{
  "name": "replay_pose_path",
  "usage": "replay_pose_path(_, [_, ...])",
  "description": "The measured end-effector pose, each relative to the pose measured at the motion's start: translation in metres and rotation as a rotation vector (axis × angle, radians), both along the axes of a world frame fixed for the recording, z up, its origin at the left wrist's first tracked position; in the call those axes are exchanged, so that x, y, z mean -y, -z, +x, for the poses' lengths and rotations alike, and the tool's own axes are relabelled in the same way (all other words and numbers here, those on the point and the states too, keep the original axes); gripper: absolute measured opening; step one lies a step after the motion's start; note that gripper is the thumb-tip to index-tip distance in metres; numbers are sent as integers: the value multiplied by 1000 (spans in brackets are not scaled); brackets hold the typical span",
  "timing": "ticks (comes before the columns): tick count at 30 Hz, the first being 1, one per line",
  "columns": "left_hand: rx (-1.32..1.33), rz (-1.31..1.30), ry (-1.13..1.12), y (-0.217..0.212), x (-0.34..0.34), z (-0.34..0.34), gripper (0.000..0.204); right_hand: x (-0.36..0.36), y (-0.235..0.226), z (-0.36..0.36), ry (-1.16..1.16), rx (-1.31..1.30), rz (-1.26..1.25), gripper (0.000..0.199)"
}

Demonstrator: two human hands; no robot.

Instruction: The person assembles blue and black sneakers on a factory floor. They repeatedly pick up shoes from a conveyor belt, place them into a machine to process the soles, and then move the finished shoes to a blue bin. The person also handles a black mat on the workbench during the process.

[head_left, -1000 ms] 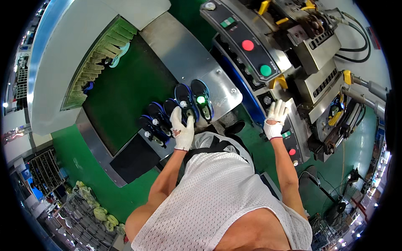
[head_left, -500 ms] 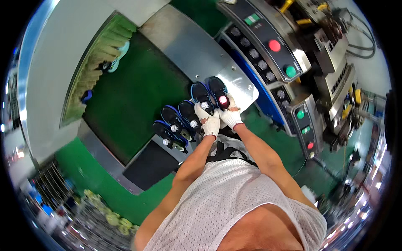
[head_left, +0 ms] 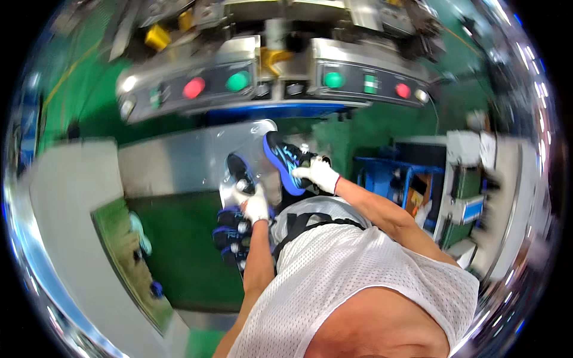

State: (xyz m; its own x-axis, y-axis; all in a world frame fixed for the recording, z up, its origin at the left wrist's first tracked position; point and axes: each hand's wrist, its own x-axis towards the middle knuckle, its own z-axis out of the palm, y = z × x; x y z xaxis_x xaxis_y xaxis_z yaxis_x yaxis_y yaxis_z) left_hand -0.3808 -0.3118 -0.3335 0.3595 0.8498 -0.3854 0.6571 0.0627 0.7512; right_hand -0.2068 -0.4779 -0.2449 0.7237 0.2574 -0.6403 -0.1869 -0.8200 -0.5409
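Note:
My right hand [head_left: 320, 174], in a white glove, grips a black shoe with a blue sole [head_left: 284, 161] and holds it lifted and tilted, sole toward the camera. In its own white glove, my left hand [head_left: 253, 203] holds a second black and blue shoe [head_left: 240, 172] just above the metal table [head_left: 173, 167]. Several more dark blue shoes [head_left: 230, 234] lie in a row below my left hand, at the edge of the green belt [head_left: 179, 250].
A machine control panel [head_left: 268, 83] with red and green round buttons spans the top. A blue rack [head_left: 388, 179] and white and green boxes [head_left: 471, 179] stand at the right. A pale grey surface [head_left: 65, 215] lies at the left.
The camera view has swung round sharply. Both hands were on the row of shoes; each now holds one shoe lifted away from the row, toward the control panel.

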Motion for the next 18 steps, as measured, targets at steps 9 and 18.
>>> replay_pose_path(9, [-74, -117, 730, -136, 92, 116, 86, 186, -81, -19, 955, -38, 398, 78])
replay_pose_path(18, [384, -540, 1538, -253, 371, 244, 75, 396, -166, -76, 1536, 647, 973, 55])
